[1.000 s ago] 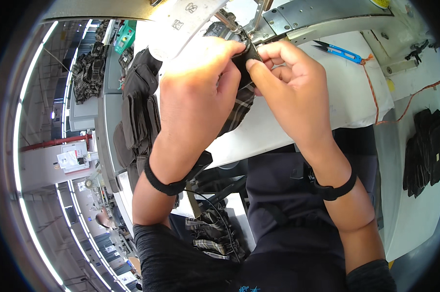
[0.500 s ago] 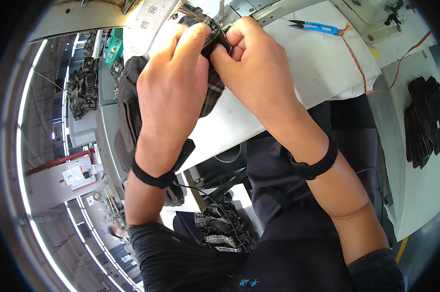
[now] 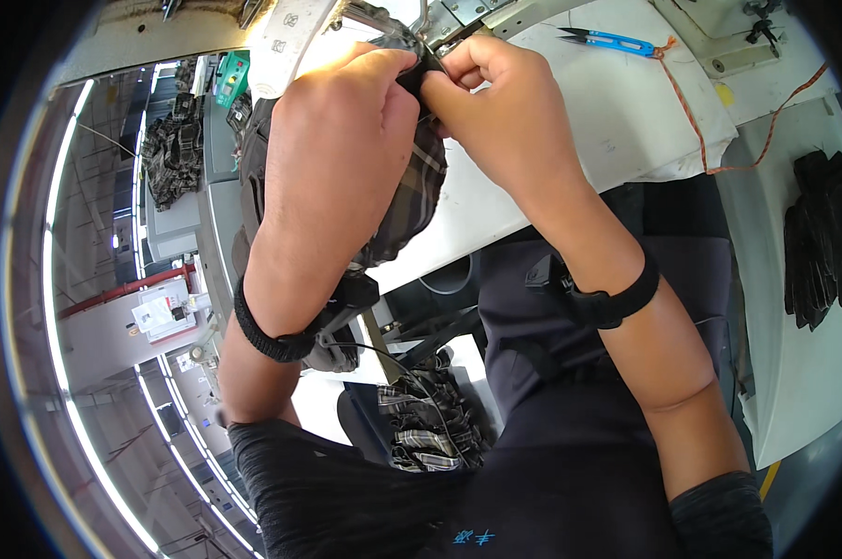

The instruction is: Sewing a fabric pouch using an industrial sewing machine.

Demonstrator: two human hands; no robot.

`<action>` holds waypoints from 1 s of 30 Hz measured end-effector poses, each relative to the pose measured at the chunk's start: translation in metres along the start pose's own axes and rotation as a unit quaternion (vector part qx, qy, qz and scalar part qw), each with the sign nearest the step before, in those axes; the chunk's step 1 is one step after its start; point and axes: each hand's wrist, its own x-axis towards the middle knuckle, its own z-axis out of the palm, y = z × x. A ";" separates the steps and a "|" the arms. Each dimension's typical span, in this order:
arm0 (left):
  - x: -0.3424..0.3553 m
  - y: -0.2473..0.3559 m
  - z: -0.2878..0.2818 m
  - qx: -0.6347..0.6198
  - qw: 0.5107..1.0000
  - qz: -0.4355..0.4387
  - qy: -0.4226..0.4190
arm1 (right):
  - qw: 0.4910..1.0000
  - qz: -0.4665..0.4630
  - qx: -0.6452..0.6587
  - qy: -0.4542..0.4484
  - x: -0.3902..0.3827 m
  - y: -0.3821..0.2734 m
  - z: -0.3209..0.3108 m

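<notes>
Dark plaid fabric (image 3: 419, 191) hangs beneath my hands at the near edge of the white sewing table (image 3: 588, 130). At the top centre, my left hand (image 3: 351, 121) is closed on the fabric's upper edge, its thumb and forefinger pinched together. Close by on the right, my right hand (image 3: 500, 102) pinches the same edge between thumb and bent fingers. Right above the fingertips is the metal work area of a sewing machine (image 3: 453, 19). My left hand hides part of the cloth, and the exact spot under the fingertips is hard to see.
Blue thread snips (image 3: 612, 43) lie at the back right, tied to an orange cord (image 3: 686, 116). Dark cut pieces (image 3: 821, 238) are stacked on a white surface at far right. Folded plaid pieces (image 3: 430, 419) sit below the table. A black cable (image 3: 388, 359) runs from my left wristband.
My left hand has shifted slightly down and turned, and more of the plaid fabric now shows below it. The right hand still pinches the edge. The whole view has moved a little.
</notes>
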 end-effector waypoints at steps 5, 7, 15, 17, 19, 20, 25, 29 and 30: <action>-0.001 0.009 0.006 -0.020 0.997 -0.061 0.032 | 0.999 0.033 0.004 -0.013 0.004 0.000 -0.002; 0.001 0.017 0.010 -0.029 0.996 -0.077 0.044 | 0.999 0.038 0.015 -0.021 0.005 0.001 -0.007; 0.000 0.029 0.019 -0.100 0.969 -0.202 0.105 | 0.988 0.091 0.011 -0.124 0.004 -0.014 -0.028; 0.006 0.035 0.020 -0.086 0.970 -0.202 0.102 | 0.988 0.072 0.029 -0.132 0.007 -0.005 -0.028; 0.008 0.036 0.021 -0.071 0.972 -0.202 0.099 | 0.987 0.084 0.059 -0.123 0.007 0.003 -0.024; 0.007 0.037 0.022 -0.065 0.970 -0.211 0.100 | 0.985 0.095 0.089 -0.114 0.007 0.006 -0.023; -0.009 0.041 0.026 -0.152 0.949 -0.251 0.119 | 0.979 0.107 0.144 -0.095 0.001 0.004 -0.017; -0.036 0.046 0.048 -0.322 0.897 -0.247 0.173 | 0.988 0.068 0.124 -0.057 -0.004 0.009 -0.022; -0.054 0.031 0.052 -0.253 0.918 -0.234 0.197 | 0.994 0.050 0.072 -0.061 -0.007 0.007 -0.021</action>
